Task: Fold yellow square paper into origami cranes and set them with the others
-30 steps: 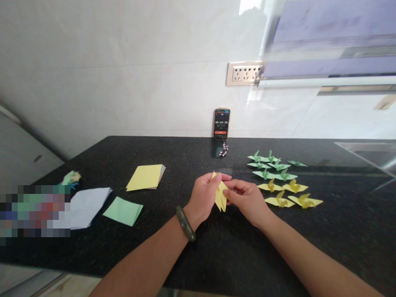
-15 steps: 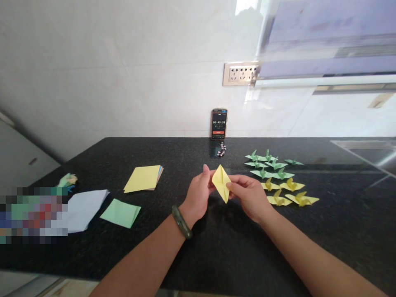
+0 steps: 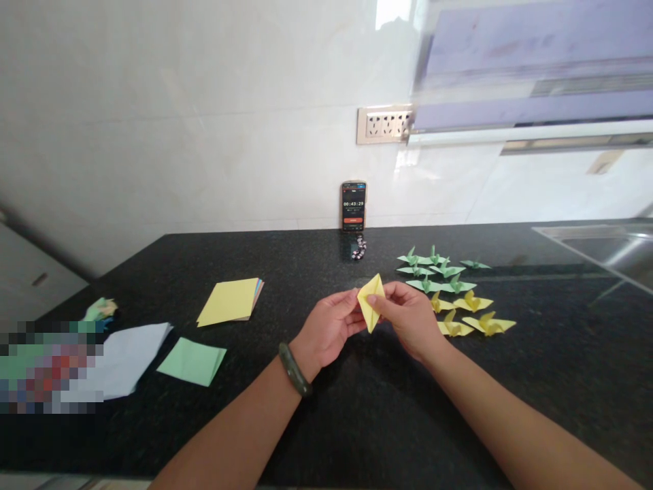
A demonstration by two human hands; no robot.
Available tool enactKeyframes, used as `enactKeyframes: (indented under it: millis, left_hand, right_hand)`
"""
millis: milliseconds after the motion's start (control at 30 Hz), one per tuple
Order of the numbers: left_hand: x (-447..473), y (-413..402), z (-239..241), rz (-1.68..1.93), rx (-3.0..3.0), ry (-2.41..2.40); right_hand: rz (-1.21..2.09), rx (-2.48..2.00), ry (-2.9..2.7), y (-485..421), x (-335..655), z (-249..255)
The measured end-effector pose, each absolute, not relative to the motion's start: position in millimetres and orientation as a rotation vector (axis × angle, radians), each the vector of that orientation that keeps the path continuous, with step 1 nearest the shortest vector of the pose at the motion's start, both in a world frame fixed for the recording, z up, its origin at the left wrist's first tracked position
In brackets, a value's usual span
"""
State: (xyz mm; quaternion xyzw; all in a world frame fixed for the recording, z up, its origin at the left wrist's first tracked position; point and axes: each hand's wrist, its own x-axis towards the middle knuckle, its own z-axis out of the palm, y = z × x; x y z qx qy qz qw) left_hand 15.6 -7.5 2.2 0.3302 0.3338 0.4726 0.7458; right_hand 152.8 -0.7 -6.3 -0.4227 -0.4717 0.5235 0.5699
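A yellow folded origami paper, diamond-shaped, is held up above the dark counter between both hands. My right hand pinches it, thumb across its front face and fingers behind. At its left corner my left hand closes on the edge with thumb and forefinger; a dark green bangle circles that wrist. Just right of my right hand stand folded paper cranes in rows, yellow cranes nearer and green cranes farther back.
On the left lie a stack of coloured paper, a green folded sheet and white paper. A phone showing a timer leans on the wall, a beaded strap before it. A sink is at right.
The yellow paper has tilted to the right in my hands. My left thumb has come down from upright onto its left corner. The whole view has shifted slightly.
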Motion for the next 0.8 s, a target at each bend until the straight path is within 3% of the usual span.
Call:
enactKeyframes:
  millis: [800]
  left_hand:
    - [22.4,-11.1,-0.2,1.186,0.846,0.937]
  right_hand:
    - [1.203,-1.018,-1.177,-3.1,151.8,-7.5]
